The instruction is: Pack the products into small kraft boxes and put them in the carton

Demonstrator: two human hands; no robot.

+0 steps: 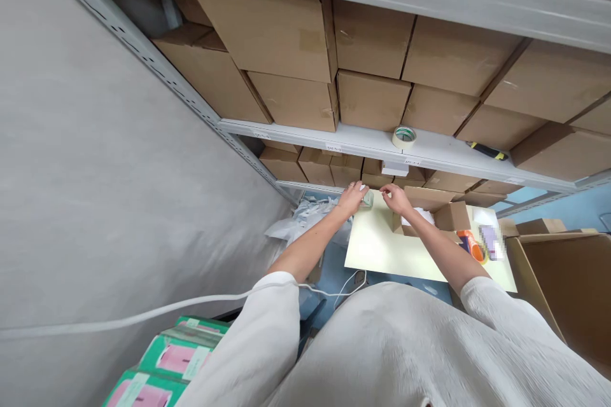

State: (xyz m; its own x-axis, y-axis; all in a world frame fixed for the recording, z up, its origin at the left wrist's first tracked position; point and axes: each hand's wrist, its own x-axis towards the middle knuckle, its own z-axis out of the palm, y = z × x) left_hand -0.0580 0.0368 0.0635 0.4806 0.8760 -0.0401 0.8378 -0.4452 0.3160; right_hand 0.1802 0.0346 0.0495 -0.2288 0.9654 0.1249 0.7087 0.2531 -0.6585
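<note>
My left hand [352, 197] is at the far left edge of a pale yellow tabletop [382, 254], its fingers closed on a small pale-green packet [367, 198] with something white at its top. Just to the right, my right hand [395, 198] has its fingers pinched together; whatever they may hold is too small to make out. Under my right forearm stands an open cardboard box [451, 216] with white paper-like material [422, 216] inside, partly hidden by the arm.
An orange tape dispenser [471, 246] lies right of the box. Above the table, a grey shelf [363, 136] holds cardboard boxes [372, 102], a tape roll [403, 137] and a yellow-black cutter [487, 151]. Plastic bags [305, 219] lie left. A white cable [191, 303] crosses before the wall.
</note>
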